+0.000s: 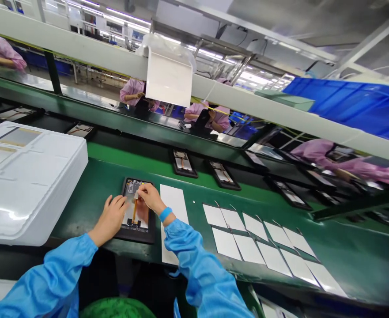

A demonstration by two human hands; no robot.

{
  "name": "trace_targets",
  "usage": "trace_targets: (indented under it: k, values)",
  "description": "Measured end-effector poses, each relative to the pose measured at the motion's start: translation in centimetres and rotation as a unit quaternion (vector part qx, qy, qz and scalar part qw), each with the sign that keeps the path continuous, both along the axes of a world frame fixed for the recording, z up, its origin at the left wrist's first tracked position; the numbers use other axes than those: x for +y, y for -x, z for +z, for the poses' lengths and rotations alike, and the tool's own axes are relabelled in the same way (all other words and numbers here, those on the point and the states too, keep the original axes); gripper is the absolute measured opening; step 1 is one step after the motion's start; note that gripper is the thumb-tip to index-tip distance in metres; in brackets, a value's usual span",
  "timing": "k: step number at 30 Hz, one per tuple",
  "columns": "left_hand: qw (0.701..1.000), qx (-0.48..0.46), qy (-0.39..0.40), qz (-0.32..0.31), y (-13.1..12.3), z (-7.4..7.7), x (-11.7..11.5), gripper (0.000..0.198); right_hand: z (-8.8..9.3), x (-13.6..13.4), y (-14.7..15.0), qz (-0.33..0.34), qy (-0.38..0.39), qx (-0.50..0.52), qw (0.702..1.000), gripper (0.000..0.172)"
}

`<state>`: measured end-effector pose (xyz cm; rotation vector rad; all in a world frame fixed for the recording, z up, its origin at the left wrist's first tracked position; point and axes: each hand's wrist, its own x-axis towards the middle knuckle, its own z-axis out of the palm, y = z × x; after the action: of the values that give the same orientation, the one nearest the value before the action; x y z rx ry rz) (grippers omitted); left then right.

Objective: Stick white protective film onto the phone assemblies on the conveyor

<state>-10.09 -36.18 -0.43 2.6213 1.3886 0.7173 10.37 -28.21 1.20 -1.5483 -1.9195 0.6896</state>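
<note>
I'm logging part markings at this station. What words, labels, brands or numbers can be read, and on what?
No text can be read anywhere.
The opened tablet under left hand and right hand: markings too small to read.
The hanging white sheet: blank.
The white sheets on the belt: blank.

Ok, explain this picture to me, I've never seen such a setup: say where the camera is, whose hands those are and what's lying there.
The camera sits on a worker's head, looking down at their own hands in blue sleeves. The left hand lies flat on an opened device in a black frame on the green belt. The right hand reaches its upper part; the fingertips seem to pinch a small pale piece. Beside it lies a white strip, further right rows of white sheets, at left a white tray. People in pink sleeves work beyond.
</note>
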Motion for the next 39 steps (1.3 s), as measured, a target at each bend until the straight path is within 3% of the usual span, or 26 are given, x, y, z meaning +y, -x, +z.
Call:
trace_targets:
  k: [4, 15, 24, 27, 28, 32, 39]
  values:
    - [1.000, 0.003, -0.007, 0.008, 0.5, -1.3, 2.0, 0.042, -1.2, 1.5, 0.8, -0.006, 0.020, -0.011, 1.000, 0.012]
    - [1.000, 0.015, -0.010, -0.006, -0.4, -1.1, 3.2, 0.047, -1.8, 2.3, 1.0, -0.016, 0.033, -0.044, 0.998, 0.011]
    - [0.999, 0.038, -0.022, -0.003, -1.5, 0.4, 3.8, 0.037, -1.5, 1.8, 1.7, -0.039, 0.024, -0.051, 0.998, 0.011]
    - [0.997, 0.066, -0.029, -0.023, -2.2, 1.2, 3.9, 0.031, -0.8, 1.7, 1.4, -0.052, 0.029, -0.038, 0.998, 0.005]
    - [0.996, 0.077, -0.029, -0.030, -2.5, 1.3, 3.9, 0.030, -0.4, 1.5, 1.1, -0.060, 0.029, -0.031, 0.997, 0.011]
    - [0.994, 0.100, -0.039, -0.023, -3.1, 1.2, 3.7, 0.032, 1.8, -1.0, -1.6, -0.085, 0.022, -0.005, 0.996, 0.024]
    - [0.995, 0.097, -0.033, 0.008, -2.7, 1.1, 3.3, 0.031, 4.9, -11.1, -6.5, -0.067, 0.000, 0.067, 0.995, 0.022]
